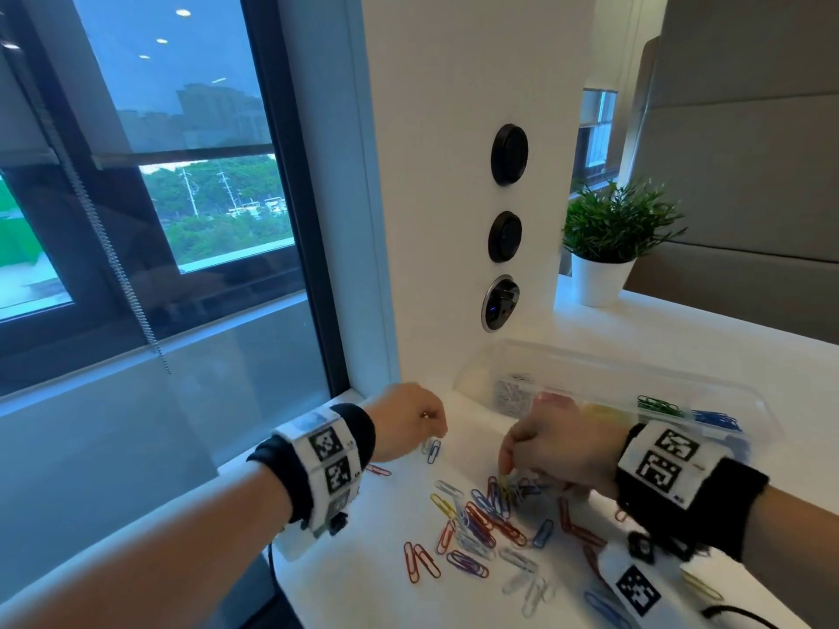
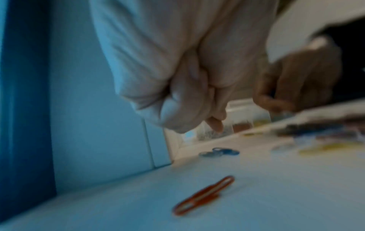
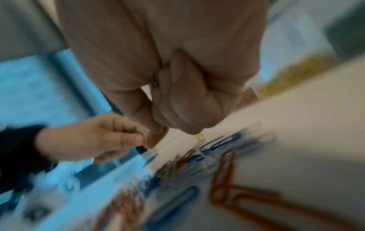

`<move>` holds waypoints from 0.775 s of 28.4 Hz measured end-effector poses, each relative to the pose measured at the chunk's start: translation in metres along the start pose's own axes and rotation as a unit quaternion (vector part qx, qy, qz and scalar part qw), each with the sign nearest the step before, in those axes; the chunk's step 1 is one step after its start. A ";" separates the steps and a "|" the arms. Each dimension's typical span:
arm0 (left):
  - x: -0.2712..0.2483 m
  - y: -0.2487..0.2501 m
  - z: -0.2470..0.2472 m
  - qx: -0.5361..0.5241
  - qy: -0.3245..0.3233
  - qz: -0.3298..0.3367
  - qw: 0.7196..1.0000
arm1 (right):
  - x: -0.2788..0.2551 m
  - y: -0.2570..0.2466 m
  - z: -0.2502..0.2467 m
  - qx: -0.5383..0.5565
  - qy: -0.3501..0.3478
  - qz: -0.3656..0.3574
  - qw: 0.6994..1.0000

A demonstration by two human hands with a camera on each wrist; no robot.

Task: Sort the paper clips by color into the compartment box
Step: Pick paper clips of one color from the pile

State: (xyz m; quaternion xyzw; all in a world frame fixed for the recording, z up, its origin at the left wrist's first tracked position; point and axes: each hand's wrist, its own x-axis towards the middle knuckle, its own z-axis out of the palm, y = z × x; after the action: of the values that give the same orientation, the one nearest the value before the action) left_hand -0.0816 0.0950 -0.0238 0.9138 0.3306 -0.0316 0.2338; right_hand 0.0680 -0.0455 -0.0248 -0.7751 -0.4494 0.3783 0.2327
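A pile of mixed paper clips (image 1: 481, 515) in red, blue, yellow, purple and silver lies on the white table (image 1: 363, 583). Behind it stands the clear compartment box (image 1: 635, 370), holding silver, yellow, green and blue clips in separate sections. My right hand (image 1: 506, 465) reaches into the back of the pile, thumb and forefinger pinching a yellow clip (image 1: 505, 482) that stands up from the heap. My left hand (image 1: 436, 429) hovers with curled fingers just above a pair of blue clips (image 2: 219, 152), not touching them; I see nothing held in it. A lone red clip (image 2: 203, 195) lies nearer my left wrist.
A white pillar with three round sockets (image 1: 504, 229) rises right behind the box. A potted plant (image 1: 608, 247) stands at the back right. The window (image 1: 159, 197) and the table's left edge are close to my left arm. More clips lie under my right wrist.
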 end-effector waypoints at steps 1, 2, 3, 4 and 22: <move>0.000 0.001 0.001 0.065 -0.003 0.020 0.998 | -0.002 -0.002 0.003 -0.096 0.007 -0.044 0.994; 0.000 0.000 0.002 0.090 -0.010 0.020 0.996 | -0.003 -0.003 0.006 -0.168 0.010 -0.080 0.983; -0.001 -0.001 0.004 0.092 -0.025 0.009 0.995 | -0.003 -0.001 0.007 -0.211 0.013 -0.096 0.973; -0.002 -0.001 0.006 0.087 -0.040 0.001 0.995 | -0.003 0.001 0.008 -0.230 0.020 -0.102 0.968; 0.001 0.002 0.018 0.089 -0.048 0.004 0.995 | 0.002 0.017 -0.002 -0.281 0.039 -0.118 0.952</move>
State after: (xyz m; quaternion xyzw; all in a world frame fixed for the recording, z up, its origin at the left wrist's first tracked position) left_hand -0.0776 0.0858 -0.0394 0.9296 0.3111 -0.1040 0.1677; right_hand 0.0792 -0.0525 -0.0360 -0.7648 -0.6162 0.1763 0.0657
